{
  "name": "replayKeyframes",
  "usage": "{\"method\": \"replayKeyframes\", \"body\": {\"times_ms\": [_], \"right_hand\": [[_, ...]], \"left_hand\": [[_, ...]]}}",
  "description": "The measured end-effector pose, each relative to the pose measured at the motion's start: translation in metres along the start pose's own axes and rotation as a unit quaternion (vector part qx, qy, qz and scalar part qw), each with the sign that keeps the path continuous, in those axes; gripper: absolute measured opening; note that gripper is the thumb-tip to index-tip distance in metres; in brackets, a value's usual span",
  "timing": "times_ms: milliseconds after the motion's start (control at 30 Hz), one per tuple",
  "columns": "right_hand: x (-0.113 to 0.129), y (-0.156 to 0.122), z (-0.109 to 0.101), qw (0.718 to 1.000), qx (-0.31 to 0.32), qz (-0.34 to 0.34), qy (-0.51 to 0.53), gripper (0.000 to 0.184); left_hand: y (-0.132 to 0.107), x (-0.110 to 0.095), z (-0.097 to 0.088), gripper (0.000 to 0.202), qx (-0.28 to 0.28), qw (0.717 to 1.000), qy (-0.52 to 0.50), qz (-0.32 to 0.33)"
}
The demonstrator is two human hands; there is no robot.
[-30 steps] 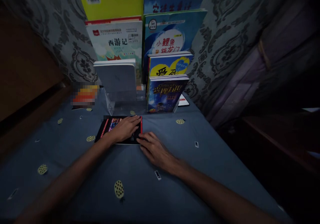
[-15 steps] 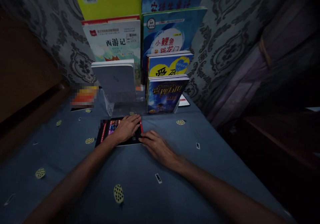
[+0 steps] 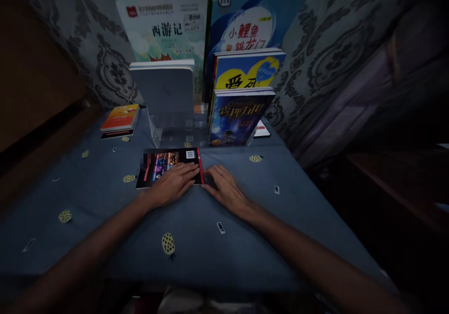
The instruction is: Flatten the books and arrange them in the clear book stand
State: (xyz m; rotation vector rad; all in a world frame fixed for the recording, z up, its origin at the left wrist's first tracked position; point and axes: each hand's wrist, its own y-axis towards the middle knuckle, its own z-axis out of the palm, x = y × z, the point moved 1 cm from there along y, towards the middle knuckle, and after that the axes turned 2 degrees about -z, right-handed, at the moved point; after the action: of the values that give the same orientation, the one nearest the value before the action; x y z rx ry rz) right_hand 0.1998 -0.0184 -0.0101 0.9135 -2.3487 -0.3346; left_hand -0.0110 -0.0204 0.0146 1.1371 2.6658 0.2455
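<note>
A black book (image 3: 182, 156) with a red spine, a barcode and small colourful pictures lies flat on the cloth-covered table. My left hand (image 3: 175, 181) rests across its near right part, palm down with fingers stretched out. At the spine edge, my right hand (image 3: 224, 190) lies with fingers extended, its thumb by the near corner; whether it presses on the spine is hard to make out. Just beyond stands a clear book stand (image 3: 171, 134), holding a grey-backed book (image 3: 164, 87) on the left and a dark blue book (image 3: 238, 117) on the right.
Taller upright books, including a pale green one (image 3: 168, 29) and a blue one (image 3: 266, 10), stand behind. A small stack with an orange book (image 3: 121, 117) lies at the back left. A white-screened flat item (image 3: 262, 129) shows behind the stand. The patterned tablecloth (image 3: 245, 258) ends near me.
The camera view has tilted down, bringing the table's near edge into sight. My left hand has slid nearer to me on the book, uncovering the barcode and more of the pictures.
</note>
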Motion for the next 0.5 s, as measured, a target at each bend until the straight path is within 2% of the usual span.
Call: {"method": "replayKeyframes", "body": {"times_ms": [167, 267, 500], "right_hand": [[-0.001, 0.001, -0.001, 1.000, -0.005, -0.020, 0.021, 0.034], [-0.001, 0.001, -0.001, 0.998, 0.013, -0.053, 0.023, 0.034], [-0.002, 0.001, 0.001, 0.997, 0.022, -0.079, 0.007, 0.030]], "left_hand": [[-0.028, -0.019, 0.000, 0.041, 0.011, 1.000, 0.005, 0.001], [-0.038, -0.025, -0.001, 0.042, 0.013, 1.000, 0.011, 0.005], [-0.074, -0.016, -0.011, 0.041, -0.020, 0.999, 0.029, -0.033]]}}
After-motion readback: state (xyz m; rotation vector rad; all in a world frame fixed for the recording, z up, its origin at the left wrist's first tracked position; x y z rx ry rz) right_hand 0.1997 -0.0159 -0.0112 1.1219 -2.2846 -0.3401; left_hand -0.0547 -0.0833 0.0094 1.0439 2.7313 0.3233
